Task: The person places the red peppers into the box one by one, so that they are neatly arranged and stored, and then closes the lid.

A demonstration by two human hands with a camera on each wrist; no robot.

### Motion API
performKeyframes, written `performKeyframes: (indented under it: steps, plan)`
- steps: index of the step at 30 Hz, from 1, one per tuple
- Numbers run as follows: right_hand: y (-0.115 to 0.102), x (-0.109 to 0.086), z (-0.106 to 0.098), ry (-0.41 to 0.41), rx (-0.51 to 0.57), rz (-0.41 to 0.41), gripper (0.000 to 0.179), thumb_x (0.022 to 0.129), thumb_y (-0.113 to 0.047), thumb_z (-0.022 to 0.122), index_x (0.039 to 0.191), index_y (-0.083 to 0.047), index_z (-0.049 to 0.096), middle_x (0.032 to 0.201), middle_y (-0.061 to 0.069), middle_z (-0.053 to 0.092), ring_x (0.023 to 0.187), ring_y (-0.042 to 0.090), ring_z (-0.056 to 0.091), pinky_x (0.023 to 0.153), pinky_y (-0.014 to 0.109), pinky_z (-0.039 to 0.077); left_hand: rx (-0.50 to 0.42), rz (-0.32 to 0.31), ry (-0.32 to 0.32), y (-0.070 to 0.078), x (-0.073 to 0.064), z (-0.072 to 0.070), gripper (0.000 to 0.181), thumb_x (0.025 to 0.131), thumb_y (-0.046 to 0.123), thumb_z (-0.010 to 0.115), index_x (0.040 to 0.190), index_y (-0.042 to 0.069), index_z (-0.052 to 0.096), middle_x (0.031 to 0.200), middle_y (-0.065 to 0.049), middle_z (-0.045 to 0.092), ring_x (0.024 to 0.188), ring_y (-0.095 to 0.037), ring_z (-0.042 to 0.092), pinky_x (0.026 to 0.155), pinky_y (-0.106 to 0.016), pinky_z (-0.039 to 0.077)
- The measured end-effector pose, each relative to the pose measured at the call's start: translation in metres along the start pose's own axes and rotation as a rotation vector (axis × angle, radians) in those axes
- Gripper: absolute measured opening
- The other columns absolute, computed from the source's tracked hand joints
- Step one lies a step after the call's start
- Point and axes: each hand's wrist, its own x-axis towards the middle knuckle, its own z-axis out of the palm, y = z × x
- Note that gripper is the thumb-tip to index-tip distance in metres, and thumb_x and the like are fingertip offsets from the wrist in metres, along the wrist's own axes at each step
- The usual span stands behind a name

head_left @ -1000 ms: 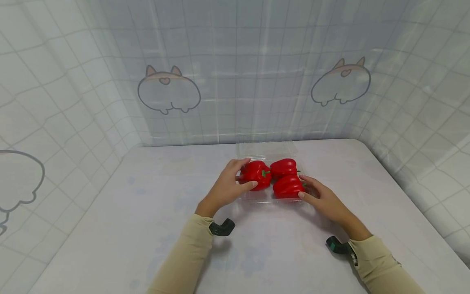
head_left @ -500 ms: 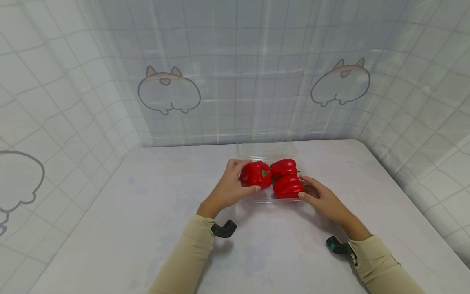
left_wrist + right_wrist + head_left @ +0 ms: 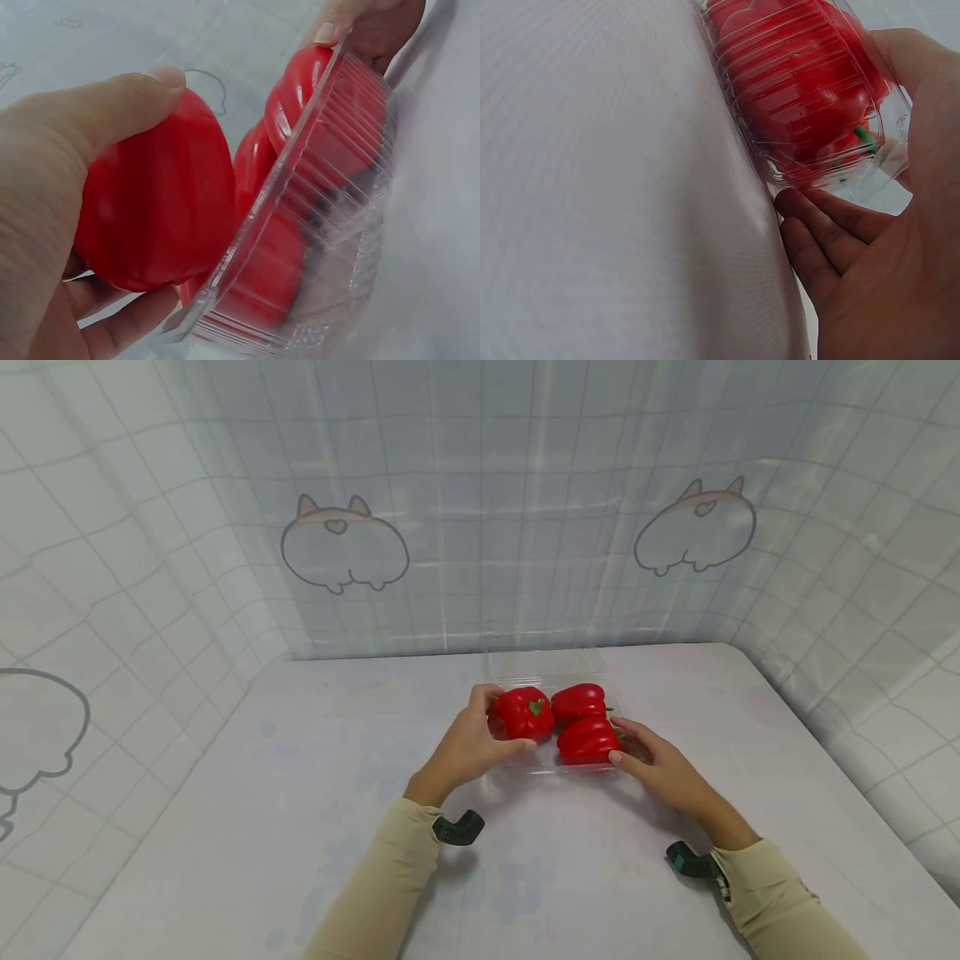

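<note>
My left hand (image 3: 467, 745) grips a red bell pepper (image 3: 522, 714) with a green stem, at the left end of a clear plastic container (image 3: 534, 771). In the left wrist view this pepper (image 3: 154, 202) is partly above the container's rim, thumb on one side and fingers beneath. More red shows through the wall below; I cannot tell whether it is another pepper. Two red peppers lie at the container's right, one behind (image 3: 579, 703) and one in front (image 3: 588, 742). My right hand (image 3: 667, 770) holds the container's right end, thumb at the front corner, fingers around the side.
The container's clear lid (image 3: 543, 667) lies folded open toward the back. A pale cloth covers the table (image 3: 300, 827). Behind stands a grid-patterned curtain (image 3: 510, 527), with similar curtains along both sides.
My left hand has shifted slightly right, and the pepper in it has turned so its stem faces more upward. The right hand, the container and the other two peppers stay put.
</note>
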Motion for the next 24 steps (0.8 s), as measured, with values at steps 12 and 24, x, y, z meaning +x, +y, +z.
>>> performKeyframes:
  steps: [12, 24]
  plan:
    - [-0.0014, -0.0007, -0.0015, 0.0, -0.005, -0.008, 0.07, 0.097, -0.042, 0.065, 0.155, -0.016, 0.036, 0.148, 0.016, 0.047, 0.13, 0.035, 0.052, 0.104, 0.052, 0.044, 0.146, 0.076, 0.003, -0.0034, 0.0016, 0.0022, 0.091, 0.076, 0.047, 0.086, 0.152, 0.04, 0.037, 0.135, -0.003, 0.049, 0.126, -0.024, 0.048, 0.09, -0.046, 0.056]
    - [0.0002, -0.0006, -0.0004, -0.002, -0.008, -0.016, 0.07, 0.098, -0.042, 0.064, 0.155, -0.015, 0.035, 0.149, 0.016, 0.047, 0.13, 0.035, 0.052, 0.105, 0.051, 0.043, 0.239, 0.189, -0.018, -0.0097, 0.0018, 0.009, 0.062, 0.091, 0.048, 0.071, 0.147, 0.032, 0.051, 0.134, -0.003, 0.052, 0.122, -0.021, 0.05, 0.093, -0.037, 0.054]
